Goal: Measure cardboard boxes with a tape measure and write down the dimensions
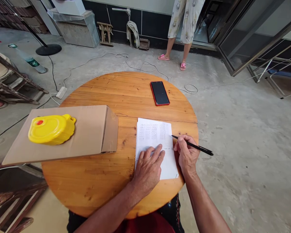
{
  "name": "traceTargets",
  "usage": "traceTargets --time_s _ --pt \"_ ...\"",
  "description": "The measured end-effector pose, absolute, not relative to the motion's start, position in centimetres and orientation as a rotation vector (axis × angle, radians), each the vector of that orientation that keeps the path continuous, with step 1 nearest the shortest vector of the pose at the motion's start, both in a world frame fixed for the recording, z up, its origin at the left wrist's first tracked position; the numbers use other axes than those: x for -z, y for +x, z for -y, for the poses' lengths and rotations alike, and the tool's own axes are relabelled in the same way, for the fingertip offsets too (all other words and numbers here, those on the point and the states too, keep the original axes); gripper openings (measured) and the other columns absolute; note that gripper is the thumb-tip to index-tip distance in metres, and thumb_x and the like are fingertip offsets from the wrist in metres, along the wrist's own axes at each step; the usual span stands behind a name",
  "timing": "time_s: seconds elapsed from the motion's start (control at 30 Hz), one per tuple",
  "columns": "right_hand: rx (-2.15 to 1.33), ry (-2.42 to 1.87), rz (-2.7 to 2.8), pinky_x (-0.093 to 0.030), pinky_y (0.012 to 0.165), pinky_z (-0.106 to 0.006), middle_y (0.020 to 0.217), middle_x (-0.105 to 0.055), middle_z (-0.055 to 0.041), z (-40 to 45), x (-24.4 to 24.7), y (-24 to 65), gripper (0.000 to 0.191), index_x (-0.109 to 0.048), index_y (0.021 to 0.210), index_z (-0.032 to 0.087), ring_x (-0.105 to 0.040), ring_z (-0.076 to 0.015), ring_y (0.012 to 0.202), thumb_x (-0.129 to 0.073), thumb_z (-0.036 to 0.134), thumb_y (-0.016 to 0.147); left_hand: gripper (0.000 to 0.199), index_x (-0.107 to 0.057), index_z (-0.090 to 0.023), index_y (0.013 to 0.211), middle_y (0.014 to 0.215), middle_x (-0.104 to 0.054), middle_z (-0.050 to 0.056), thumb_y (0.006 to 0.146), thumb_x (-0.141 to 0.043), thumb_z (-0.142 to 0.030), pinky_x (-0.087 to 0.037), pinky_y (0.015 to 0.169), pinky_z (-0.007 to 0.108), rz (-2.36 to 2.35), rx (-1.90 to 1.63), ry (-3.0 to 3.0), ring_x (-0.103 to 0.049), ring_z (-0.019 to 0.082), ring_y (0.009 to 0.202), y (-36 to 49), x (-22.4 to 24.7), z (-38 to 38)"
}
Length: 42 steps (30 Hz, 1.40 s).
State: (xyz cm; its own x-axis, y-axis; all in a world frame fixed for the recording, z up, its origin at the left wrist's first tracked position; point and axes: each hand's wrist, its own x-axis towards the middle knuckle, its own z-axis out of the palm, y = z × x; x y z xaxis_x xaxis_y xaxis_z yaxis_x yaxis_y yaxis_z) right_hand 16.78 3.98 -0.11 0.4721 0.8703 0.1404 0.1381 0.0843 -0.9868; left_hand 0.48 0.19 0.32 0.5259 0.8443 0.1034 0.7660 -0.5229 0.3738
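- One wooden chair (13,85) stands at the far left of the concrete floor (235,129), with a clear plastic bottle (34,63) upright near it.
- Right of the bottle, a black round base (48,49) supports a pole.
- A brown cardboard box (87,142) lies across the left side of the round wooden table (99,187) and juts out past its edge. On top rests a yellow case (52,129) with a red button.
- The person's left hand (147,166) lies palm down over the lower left part of the paper (168,161), fingers extended and slightly parted, gripping nothing.
- The paper, more than one white sheet, lies on the table's right half. Rows of small writing fill its upper part, too small to read.
- Beyond the paper, a phone (160,93) in a red case lies with its dark screen up.
- The person's right hand (188,153) is closed around a black pen (200,148), just beside the paper's right edge. The pen's tip points left at that edge; whether it touches the sheet cannot be told.
- Beyond the table stands another person (186,22) in patterned trousers and pink sandals.
- At the far right is a metal rack (270,69).
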Motion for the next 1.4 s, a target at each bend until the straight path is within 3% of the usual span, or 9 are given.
traceTargets --time_s 0.17,0.33,0.6,0.77,0.93,1.4 --pt "-0.619 -1.440 1.026 -0.046 0.056 -0.027 0.065 -0.061 0.0037 -4.1 0.1 16.8 0.015 -0.064 0.086 0.021 -0.053 -0.0120 0.052 -0.063 0.035 0.088 0.060 -0.050 -0.020 0.135 0.152 -0.046 0.000 0.077 -0.050 -0.003 -0.040 0.094 0.047 -1.350 -0.407 2.481 -0.045 0.028 0.120 0.4 -0.4 -0.2" --pt "-0.302 -1.562 1.224 -0.054 0.078 -0.034 0.094 -0.074 -0.0051 -3.8 0.0 16.7 0.016 -0.069 0.100 0.021 -0.068 -0.0204 0.087 -0.063 0.029 0.088 0.058 -0.051 -0.019 0.133 0.151 -0.047 0.001 0.077 -0.050 -0.003 -0.042 0.093 0.047 -1.347 -0.415 2.489 -0.045 0.028 0.119 0.5 -0.5 -0.2" --pt "0.011 -1.554 1.895 -0.046 0.086 -0.040 0.123 -0.070 -0.0144 -4.2 -0.8 17.4 0.038 -0.055 0.131 0.018 -0.064 -0.0261 0.112 -0.043 0.014 0.095 0.054 -0.055 -0.019 0.128 0.147 -0.051 0.004 0.077 -0.051 -0.003 -0.044 0.095 0.049 -1.326 -0.528 2.452 -0.046 0.029 0.120 0.2 -0.2 0.1" --pt "0.075 -1.620 2.297 -0.039 0.093 -0.042 0.135 -0.065 -0.0119 -6.0 -1.6 17.2 0.048 -0.057 0.131 0.017 -0.052 -0.0290 0.131 -0.041 0.000 0.089 0.044 -0.064 -0.016 0.111 0.130 -0.060 0.009 0.075 -0.048 0.002 -0.046 0.099 0.044 -1.367 -0.724 2.302 -0.049 0.026 0.114 -0.1 0.0 0.1" --pt "0.084 -1.649 2.218 -0.039 0.097 -0.045 0.134 -0.065 -0.0119 -4.3 -0.9 17.2 0.055 -0.060 0.128 0.015 -0.053 -0.0293 0.130 -0.041 -0.005 0.080 0.039 -0.066 -0.017 0.101 0.122 -0.062 0.009 0.073 -0.048 0.003 -0.049 0.096 0.044 -1.364 -0.771 2.275 -0.051 0.026 0.111 -0.2 -0.2 0.1" --pt "0.029 -1.578 1.775 -0.044 0.094 -0.059 0.120 -0.068 -0.0116 8.4 0.5 14.5 0.026 -0.065 0.107 0.025 -0.062 -0.0316 0.112 -0.048 0.014 0.091 0.025 -0.065 -0.017 0.095 0.117 -0.061 0.009 0.078 -0.053 -0.003 -0.049 0.095 0.042 -1.367 -0.663 2.375 -0.053 0.026 0.110 -0.4 -1.6 0.8"
